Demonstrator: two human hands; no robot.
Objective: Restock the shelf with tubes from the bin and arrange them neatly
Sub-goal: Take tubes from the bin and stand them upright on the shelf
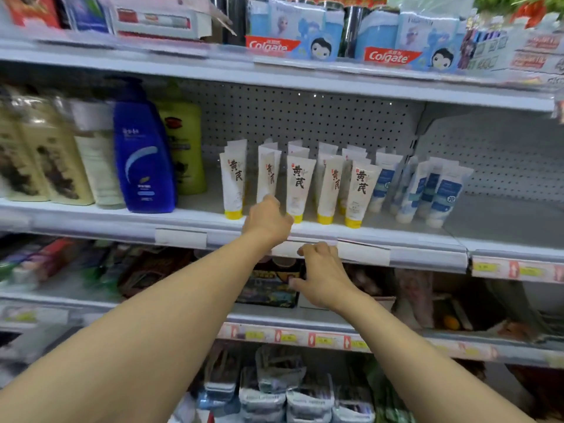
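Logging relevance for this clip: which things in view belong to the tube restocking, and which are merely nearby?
Job:
left hand
right hand
yellow-capped tubes
blue-labelled tubes
middle shelf

Nearby:
blue bottle
green bottle
Colgate boxes

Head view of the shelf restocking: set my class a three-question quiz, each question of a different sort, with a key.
1. True or false: the yellow-capped tubes stand cap-down.
2. Which hand is at the second tube's base? A) left hand B) right hand
3. Fill in: the blue bottle stands to the ___ of the tubes.

Key: 1 true; 2 A; 3 left.
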